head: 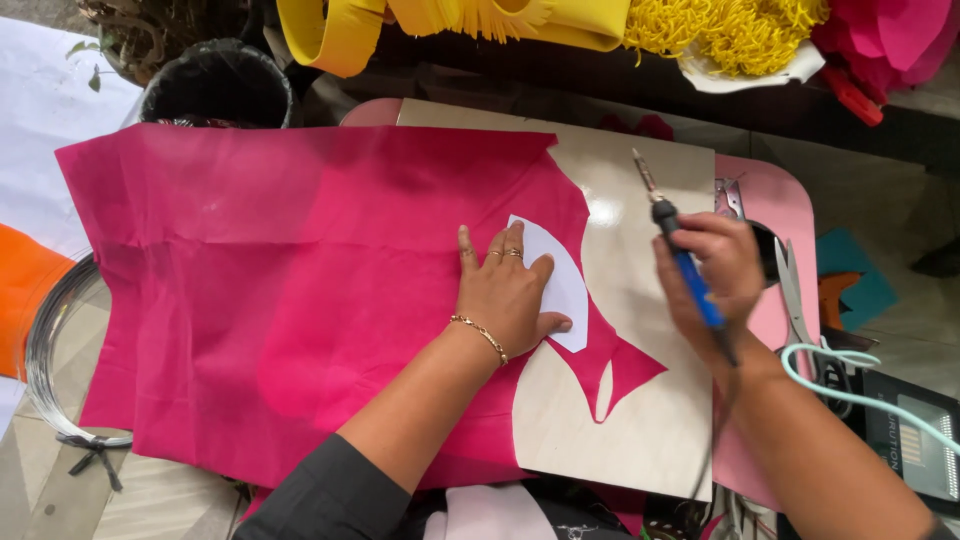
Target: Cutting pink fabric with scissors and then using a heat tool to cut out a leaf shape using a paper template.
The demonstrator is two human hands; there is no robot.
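- Pink fabric (280, 290): thin, matte, faintly creased sheet spread flat over a pale board (640, 400), its right edge already cut into curved scallops and a pointed tail.
- White template (562, 285): smooth, stiff-looking curved piece with a rounded outer edge, lying on the fabric's right edge, partly under the left hand.
- Left hand (510, 295): open, palm down, fingers spread, pressing flat on fabric and template; nothing grasped; gold bracelet at the wrist, rings on two fingers.
- Right hand (715, 280): clenched around a soldering iron (680, 250), blue handle, dark collar, thin metal tip pointing up and away; held over bare board, just right of the template, apart from the fabric.
- Tip possibly clear of the board; contact hard to judge from this angle.
- Scissors (795, 290) lying on the pink table (775, 205) right of the right hand.
- Coil of grey wire (45, 370) at far left; black bin (215, 85) above the fabric; yellow fringed material (735, 30) along the top.
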